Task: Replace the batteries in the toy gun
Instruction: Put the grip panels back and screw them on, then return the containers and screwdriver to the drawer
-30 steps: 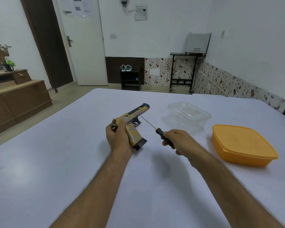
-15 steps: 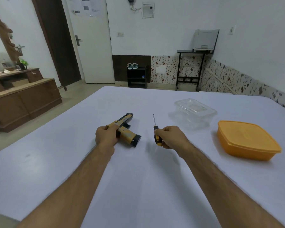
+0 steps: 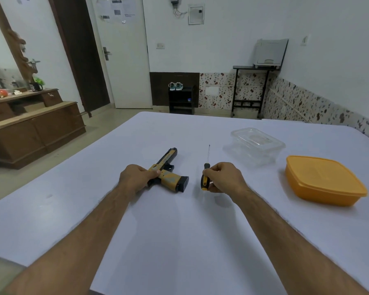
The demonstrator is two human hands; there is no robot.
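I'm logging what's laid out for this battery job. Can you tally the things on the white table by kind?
Toy gun: 1, gripped by the left hand
Screwdriver: 1, held in the right hand
Lidded containers: 2, a clear container and an orange container
Total: 4 things on the table

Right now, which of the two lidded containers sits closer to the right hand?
The clear plastic container, not the orange container lying farther right of the right hand.
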